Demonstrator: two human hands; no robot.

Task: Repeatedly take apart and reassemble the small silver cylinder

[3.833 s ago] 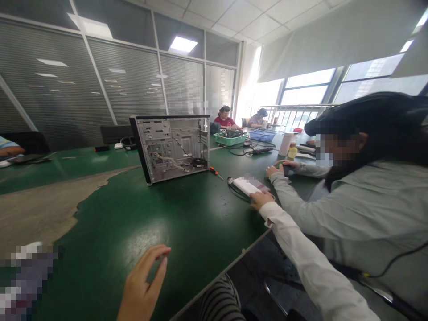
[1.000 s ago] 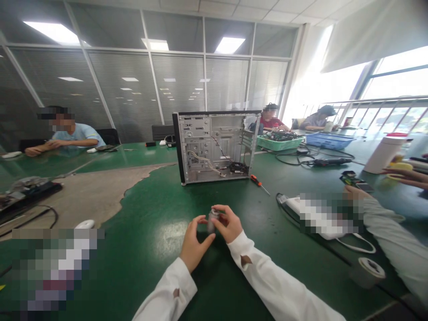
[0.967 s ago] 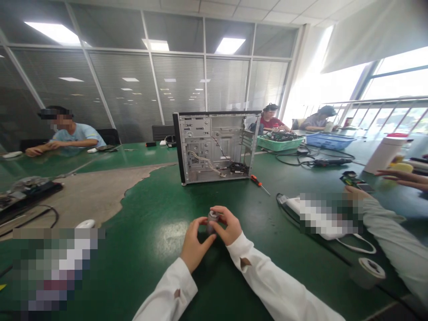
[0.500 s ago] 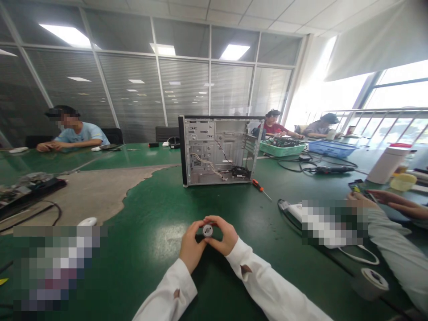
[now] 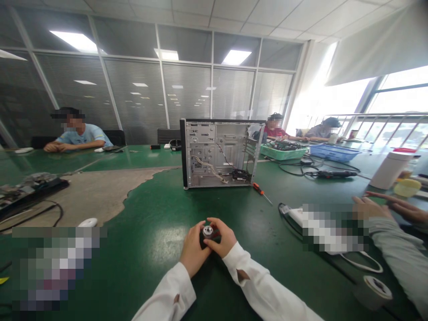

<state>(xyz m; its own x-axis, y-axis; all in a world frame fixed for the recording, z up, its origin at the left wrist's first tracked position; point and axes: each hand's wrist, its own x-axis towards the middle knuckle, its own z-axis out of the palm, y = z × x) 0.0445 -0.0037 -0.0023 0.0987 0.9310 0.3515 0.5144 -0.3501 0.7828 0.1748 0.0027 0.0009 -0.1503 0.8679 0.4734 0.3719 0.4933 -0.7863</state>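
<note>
A small round silver part (image 5: 207, 231) with a dark centre sits between my two hands above the green table; it resembles a small motor, but its kind is not certain. My left hand (image 5: 194, 249) curls around its left side. Thumb and fingers of my right hand (image 5: 220, 237) grip it from the right, with a dark, reddish patch showing inside the grip. Beyond my hands an open computer case (image 5: 230, 151) stands upright, with loose cables and a black fan-like part (image 5: 241, 174) at its bottom. An orange-handled screwdriver (image 5: 258, 189) lies by its lower right corner.
On the right are a white power strip (image 5: 331, 243), a tape roll (image 5: 373, 292), a co-worker's hands (image 5: 377, 208) and a white bottle (image 5: 392, 169). Green (image 5: 284, 153) and blue baskets (image 5: 334, 152) stand farther back. Electronic parts (image 5: 28, 189) lie at left.
The silver part has tilted in my hands, and my left fingers have closed in nearer around it. The board in the co-worker's hands at right no longer shows. The view has shifted slightly.
</note>
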